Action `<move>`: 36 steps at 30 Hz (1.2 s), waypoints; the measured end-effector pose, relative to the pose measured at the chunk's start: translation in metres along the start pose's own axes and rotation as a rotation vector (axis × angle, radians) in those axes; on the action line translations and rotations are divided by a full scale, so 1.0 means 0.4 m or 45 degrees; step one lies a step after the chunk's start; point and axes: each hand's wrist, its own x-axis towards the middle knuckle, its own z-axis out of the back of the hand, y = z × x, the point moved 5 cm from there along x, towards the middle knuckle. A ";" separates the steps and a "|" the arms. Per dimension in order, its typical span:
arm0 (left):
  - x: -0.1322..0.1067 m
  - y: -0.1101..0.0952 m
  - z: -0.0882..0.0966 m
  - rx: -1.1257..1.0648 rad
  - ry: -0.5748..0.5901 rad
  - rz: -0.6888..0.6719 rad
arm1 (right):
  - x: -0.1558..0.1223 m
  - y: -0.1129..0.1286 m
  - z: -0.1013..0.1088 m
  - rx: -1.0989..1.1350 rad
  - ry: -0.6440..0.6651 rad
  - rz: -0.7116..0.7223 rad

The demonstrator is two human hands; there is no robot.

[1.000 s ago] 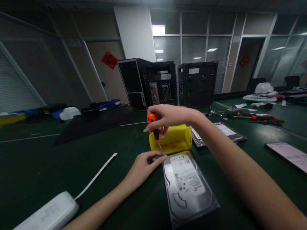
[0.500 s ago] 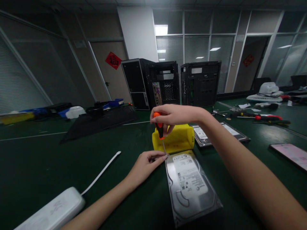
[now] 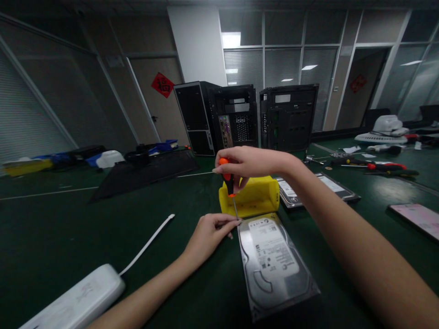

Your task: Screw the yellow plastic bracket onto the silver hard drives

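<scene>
Green surface (image 3: 194, 196) carries the parts and tools. Silver hard drive (image 3: 276, 272): lies label side up toward the near edge of the surface, slightly right of the middle, with one short end facing the yellow holder (image 3: 254, 199).

Right hand (image 3: 245, 163): grip closed around the orange and black handle of the screwdriver (image 3: 228, 181). The wrist is bent and the hand sits above the handle. The shaft points down, slightly tilted, with its lower end at the far left corner of the hard drive. The exact seat of the tip is too small to tell.

Left hand (image 3: 208, 234): rests beside the same corner, fingers partly curled, fingertips next to the lower end of the shaft. Whether this grip pinches anything cannot be told.

Yellow holder: stands just beyond the far end of the hard drive. Second drive (image 3: 331, 185): lies to its right, partly covered by the right forearm. Power strip (image 3: 77, 299): at the near left corner of the surface, white cable (image 3: 149, 244) extending from it. Flat pink-faced device (image 3: 416, 218): toward the right edge. Computer cases (image 3: 290, 116): upright toward the far edge.
</scene>
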 end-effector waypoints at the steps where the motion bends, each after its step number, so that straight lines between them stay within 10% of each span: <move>1: 0.000 0.001 0.000 -0.007 0.001 0.006 | 0.000 0.000 0.000 0.005 0.003 0.003; 36: 0.004 0.009 -0.003 -0.168 0.050 0.121 | -0.012 0.011 0.000 -0.004 0.046 0.067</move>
